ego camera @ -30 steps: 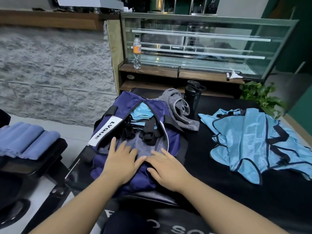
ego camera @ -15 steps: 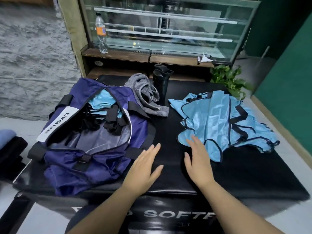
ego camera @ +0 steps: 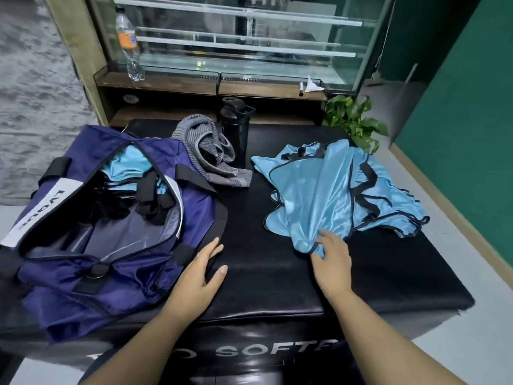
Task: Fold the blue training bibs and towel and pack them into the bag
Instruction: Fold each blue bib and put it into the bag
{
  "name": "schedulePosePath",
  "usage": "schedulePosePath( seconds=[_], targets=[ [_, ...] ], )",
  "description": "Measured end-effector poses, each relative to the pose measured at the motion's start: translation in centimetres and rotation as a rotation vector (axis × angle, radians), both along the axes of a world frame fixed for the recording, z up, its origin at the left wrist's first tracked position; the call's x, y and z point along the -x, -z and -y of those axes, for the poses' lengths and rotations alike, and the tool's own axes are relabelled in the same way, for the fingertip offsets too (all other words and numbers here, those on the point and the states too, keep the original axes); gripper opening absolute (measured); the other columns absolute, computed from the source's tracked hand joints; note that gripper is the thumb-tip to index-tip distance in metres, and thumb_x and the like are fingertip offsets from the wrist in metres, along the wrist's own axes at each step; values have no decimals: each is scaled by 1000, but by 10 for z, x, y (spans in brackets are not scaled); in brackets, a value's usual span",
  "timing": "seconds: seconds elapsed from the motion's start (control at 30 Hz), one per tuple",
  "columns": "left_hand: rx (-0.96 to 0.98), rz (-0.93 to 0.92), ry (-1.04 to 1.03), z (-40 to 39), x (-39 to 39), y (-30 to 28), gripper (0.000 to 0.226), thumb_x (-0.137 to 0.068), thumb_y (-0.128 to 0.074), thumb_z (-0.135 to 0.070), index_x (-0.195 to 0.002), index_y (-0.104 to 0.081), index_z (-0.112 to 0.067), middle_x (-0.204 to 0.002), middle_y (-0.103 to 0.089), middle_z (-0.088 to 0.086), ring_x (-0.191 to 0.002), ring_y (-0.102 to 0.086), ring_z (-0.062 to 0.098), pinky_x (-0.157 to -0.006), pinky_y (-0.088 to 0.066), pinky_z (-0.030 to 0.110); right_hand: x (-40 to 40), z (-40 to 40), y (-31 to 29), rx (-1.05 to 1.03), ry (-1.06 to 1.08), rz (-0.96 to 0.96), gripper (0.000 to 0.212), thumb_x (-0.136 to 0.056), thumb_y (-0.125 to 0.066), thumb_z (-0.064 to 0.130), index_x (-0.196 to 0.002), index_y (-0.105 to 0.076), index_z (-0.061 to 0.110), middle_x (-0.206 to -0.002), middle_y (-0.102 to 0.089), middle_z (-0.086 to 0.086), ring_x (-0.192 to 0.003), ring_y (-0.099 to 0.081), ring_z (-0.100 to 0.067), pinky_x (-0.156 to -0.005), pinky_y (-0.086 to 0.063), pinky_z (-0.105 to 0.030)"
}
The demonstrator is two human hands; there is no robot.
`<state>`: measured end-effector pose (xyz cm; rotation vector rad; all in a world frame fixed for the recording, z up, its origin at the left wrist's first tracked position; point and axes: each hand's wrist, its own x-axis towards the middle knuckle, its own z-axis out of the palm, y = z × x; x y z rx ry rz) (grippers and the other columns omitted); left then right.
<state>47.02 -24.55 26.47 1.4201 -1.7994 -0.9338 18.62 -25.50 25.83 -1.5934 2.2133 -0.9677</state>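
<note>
We are between bibs: some light-blue fabric already sits inside the open navy duffel bag [ego camera: 111, 218], and our right hand [ego camera: 331, 255] is on the near corner of the loose pile of blue training bibs [ego camera: 338, 190] on the black padded mat [ego camera: 263, 262]. Its fingers seem to gather the hem, though we cannot tell whether it is a true pinch. Our left hand [ego camera: 198, 276] lies flat and relaxed on the mat, just beside the bag. The grey towel [ego camera: 211, 154] lies crumpled behind, against a black shaker bottle [ego camera: 236, 126], not yet folded. Next we need to separate one bib and spread it flat — both hands.
</note>
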Motion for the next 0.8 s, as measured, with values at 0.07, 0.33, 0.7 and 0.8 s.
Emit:
schedulePosePath(
  seconds=[0.07, 0.33, 0.7, 0.8],
  targets=[
    [-41, -43, -4, 2, 0, -2, 53, -94, -57, -27, -140, -33, -39, -133, -46, -31, -125, -41, -9, -105, -32, 20, -14, -10, -5, 105, -117, 154, 26, -84, -61, -1, -107, -66, 13, -125, -56, 8, -128, -44, -16, -105, -29, -25],
    [-7, -235, 68, -12, 41, -36, 33, -96, -52, -33, -118, -46, -57, -138, -40, -24, -133, -29, -11, -111, -20, 12, -84, -44, -78, -203, -500, 507, 14, -92, -56, 16, -93, -61, 29, -95, -66, 14, -83, -56, 8, -76, -40, -13],
    [-64, -99, 159, -33, 34, -28, 26, -95, -43, -47, -104, -65, -36, -105, -67, -21, -106, -58, 0, -94, -41, 18, -78, -41, -81, -480, -564, 727, 34, -79, -47, 0, -96, -63, 24, -100, -70, 4, -99, -64, -11, -78, -46, -15],
    [-67, 129, 142, -31, 29, -14, 27, -96, -53, -29, -124, -56, -30, -126, -52, -21, -124, -45, 3, -101, -28, 11, -59, -30, -69, -350, -332, 541, 30, -87, -46, 4, -102, -63, 25, -110, -62, 2, -92, -60, -13, -79, -46, -19]
  ],
)
